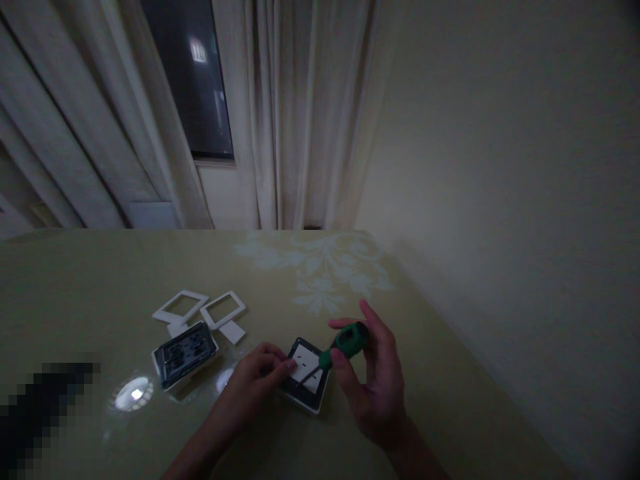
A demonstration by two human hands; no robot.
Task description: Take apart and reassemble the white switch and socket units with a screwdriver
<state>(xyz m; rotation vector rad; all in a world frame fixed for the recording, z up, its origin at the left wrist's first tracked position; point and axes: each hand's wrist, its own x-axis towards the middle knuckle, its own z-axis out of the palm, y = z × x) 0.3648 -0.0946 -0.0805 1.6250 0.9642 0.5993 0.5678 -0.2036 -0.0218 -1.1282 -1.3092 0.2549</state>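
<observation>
A wall socket (pixel 316 395) with a white face and a dark frame lies on the table in front of me. At its left side, my left hand (pixel 250 377) is closed, with the thumb pressed on the face and the other fingers curled by the edge. My right hand (pixel 377 383) grips a green-handled screwdriver (pixel 350 340) between thumb and fingers. Its thin shaft slants down to the left, and the tip is at the socket's face. Whether the tip sits in a slot or a screw is too small to tell.
Left of my hands lies a second socket unit (pixel 185 353), dark side up. Behind it are a white frame (pixel 163 313), another white frame (pixel 240 308) and a small white plate (pixel 233 331). A wall (pixel 500 233) borders the table (pixel 100 287) on the right; curtains (pixel 290 120) hang behind.
</observation>
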